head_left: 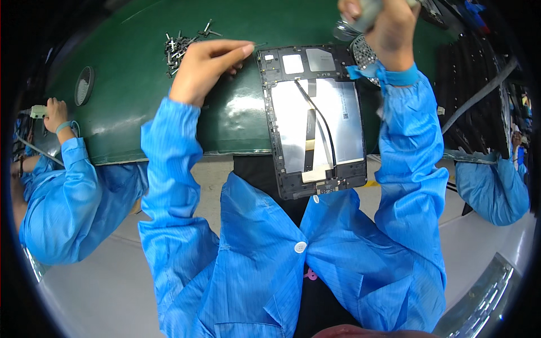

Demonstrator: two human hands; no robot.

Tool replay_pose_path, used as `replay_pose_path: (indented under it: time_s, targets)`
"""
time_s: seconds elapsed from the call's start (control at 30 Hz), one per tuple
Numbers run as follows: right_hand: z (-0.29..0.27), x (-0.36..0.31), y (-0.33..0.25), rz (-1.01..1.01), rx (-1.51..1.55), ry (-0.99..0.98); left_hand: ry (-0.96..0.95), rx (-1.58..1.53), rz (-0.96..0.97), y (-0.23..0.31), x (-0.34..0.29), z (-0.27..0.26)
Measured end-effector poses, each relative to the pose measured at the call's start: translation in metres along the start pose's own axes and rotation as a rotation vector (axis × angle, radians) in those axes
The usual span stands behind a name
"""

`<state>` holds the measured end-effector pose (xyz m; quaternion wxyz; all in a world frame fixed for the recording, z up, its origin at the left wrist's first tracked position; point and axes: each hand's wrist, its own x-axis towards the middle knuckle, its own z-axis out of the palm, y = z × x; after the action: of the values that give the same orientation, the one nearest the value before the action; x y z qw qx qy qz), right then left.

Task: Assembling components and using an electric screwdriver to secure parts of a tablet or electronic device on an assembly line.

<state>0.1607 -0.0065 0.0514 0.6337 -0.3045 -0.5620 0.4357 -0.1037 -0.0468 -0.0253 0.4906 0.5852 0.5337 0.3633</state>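
An opened tablet (347,127) lies before me with its inside showing, its lower end jutting past the bench edge. It has silver panels, a black cable down the middle and a black frame. Just left of its top corner, my left hand (211,65) pinches a small thin part (261,44) between thumb and forefinger. My right hand (394,31) is raised beyond the tablet's top right, wrapped round a pale electric screwdriver (369,12); its tip is blurred. Beneath that hand sits a round perforated dish (363,53), partly hidden by my wrist.
On the green bench (129,118), a pile of small metal and black parts (176,52) lies beyond my left hand. A round dark dish (84,85) stands farther left. A co-worker's hand (55,115) holds a pale tool at far left. Black strips (473,90) and a grey cable are at right.
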Motion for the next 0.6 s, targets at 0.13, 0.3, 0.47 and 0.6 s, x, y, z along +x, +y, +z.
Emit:
replay_pose_path:
  time_s: [0.13, 0.3, 0.47, 0.6]
  targets:
    - [0.041, 0.006, 0.000, -0.009, 0.018, -0.072, -0.149, 0.086, 0.027, -0.004, 0.026, 0.004]
    - [0.062, 0.004, 0.015, -0.012, 0.059, -0.143, -0.167, -0.026, 0.079, -0.015, 0.025, -0.001]
    - [0.067, 0.001, 0.031, -0.038, 0.059, -0.192, -0.161, 0.071, 0.151, -0.016, 0.023, 0.001]
    - [0.071, -0.003, 0.035, -0.070, 0.137, -0.228, -0.145, 0.098, 0.159, -0.023, 0.026, 0.005]
